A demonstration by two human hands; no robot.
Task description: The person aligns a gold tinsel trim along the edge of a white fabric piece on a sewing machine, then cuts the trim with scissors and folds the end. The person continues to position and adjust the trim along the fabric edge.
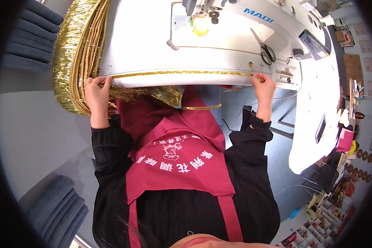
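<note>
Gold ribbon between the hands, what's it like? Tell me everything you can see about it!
The gold ribbon is long, thin and glittery, with a sparkly, sequin-like look. It's stretched out almost straight from side to side, along the near edge of the white table. The left hand pinches it at one side and the right hand at the other, where a bit of gold shows at the fingers. I can't tell if it goes on past the left hand.

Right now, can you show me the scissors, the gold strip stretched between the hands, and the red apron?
Scissors (263, 47): head view, where blades meet handles.
Gold strip (182, 72): head view, middle of its straight stretch.
Red apron (178, 159): head view, middle of the bib.
</note>
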